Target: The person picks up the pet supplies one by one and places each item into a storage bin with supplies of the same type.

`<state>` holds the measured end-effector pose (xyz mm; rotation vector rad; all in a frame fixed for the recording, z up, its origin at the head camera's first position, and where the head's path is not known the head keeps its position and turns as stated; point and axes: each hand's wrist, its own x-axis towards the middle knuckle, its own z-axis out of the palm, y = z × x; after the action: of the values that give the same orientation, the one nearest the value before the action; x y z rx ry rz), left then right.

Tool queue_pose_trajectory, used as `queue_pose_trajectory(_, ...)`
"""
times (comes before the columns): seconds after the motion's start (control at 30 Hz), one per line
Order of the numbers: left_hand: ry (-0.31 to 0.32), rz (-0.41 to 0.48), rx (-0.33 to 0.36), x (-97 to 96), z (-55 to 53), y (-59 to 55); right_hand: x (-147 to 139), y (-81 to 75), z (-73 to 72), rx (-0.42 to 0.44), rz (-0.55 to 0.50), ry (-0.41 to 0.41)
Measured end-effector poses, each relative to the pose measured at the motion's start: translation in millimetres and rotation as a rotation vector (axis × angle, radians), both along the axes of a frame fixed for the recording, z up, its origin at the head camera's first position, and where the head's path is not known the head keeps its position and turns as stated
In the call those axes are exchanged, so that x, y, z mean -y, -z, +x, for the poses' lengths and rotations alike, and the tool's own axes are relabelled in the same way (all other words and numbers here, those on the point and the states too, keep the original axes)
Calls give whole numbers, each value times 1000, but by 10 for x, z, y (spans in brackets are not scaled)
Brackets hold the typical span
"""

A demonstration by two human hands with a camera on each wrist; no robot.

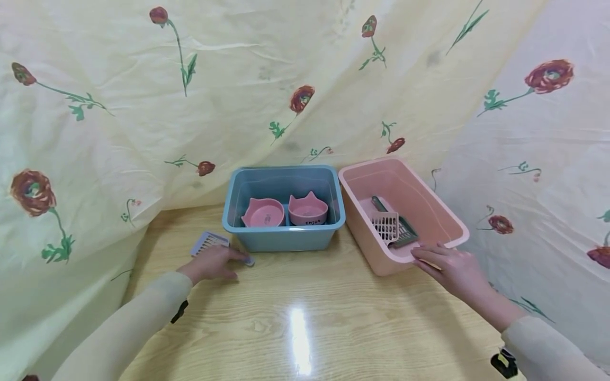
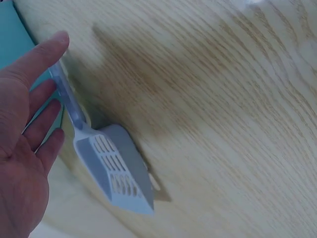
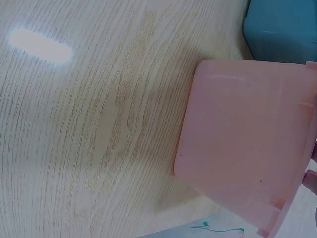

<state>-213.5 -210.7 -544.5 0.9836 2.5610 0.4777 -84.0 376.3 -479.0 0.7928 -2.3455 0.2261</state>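
A pale lavender litter scoop (image 2: pixel 116 166) with a slotted head lies on the wooden table, left of the blue bin (image 1: pixel 281 241). My left hand (image 1: pixel 215 262) hovers at its handle, fingers loosely spread beside it and not wrapped round it. At the right, my right hand (image 1: pixel 452 270) holds the near rim of the pink litter box (image 1: pixel 367 248), fingers over the edge and thumb low on the outside. Inside that box rest a light pink slotted scoop (image 1: pixel 385 225) and a dark green scoop (image 1: pixel 407 233), partly overlapped.
Two pink cat-ear bowls, a left one (image 1: pixel 267 211) and a right one (image 1: pixel 308 209), sit side by side in the blue bin. The pink box stands close against the bin's right side, angled. Flowered cloth (image 1: pixel 238 79) hangs behind and around the table (image 1: pixel 267 301).
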Motion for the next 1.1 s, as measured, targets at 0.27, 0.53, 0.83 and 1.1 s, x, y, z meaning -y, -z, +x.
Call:
queue_pose_trajectory(0.27,42,-21,-48,-19,-58,24,-12,-17,-2,1,7,0)
queue_pose_trajectory(0.53,13,-74,-58,-28,-135,49,0,-26,6,-26,12,-5)
queue_pose_trajectory(0.83,2,-77,-52,-46,-104,112,1,-18,21,-31,4,-5)
queue_pose_trajectory(1.1,44,-70,-92,-76,-102,149,36,-64,24,-7,15,-7)
